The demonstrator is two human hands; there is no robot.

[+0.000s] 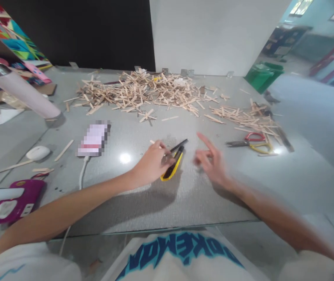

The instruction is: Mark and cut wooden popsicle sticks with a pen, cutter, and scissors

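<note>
My left hand (pixel 154 160) is closed, its fingertips pinched over the table beside a yellow and black utility knife (pixel 172 168). A thin dark tool (pixel 179 145) sticks out past those fingers; whether they grip it I cannot tell. The pale tip of a wooden stick (pixel 152 142) shows behind the same hand. To the right of the knife, my right hand (pixel 212 160) is raised over the table, blurred, with the index finger stretched out and the others loosely bent. Nothing shows in it. Scissors (pixel 247 144) with a red and a yellow handle lie further right.
A big heap of wooden sticks (pixel 143 91) covers the back, with a smaller pile (pixel 251 119) at right. On the left are a phone (pixel 94 138) on a white cable, a white mouse (pixel 38 153), a pale bottle (pixel 26 91) and a magenta device (pixel 16 201).
</note>
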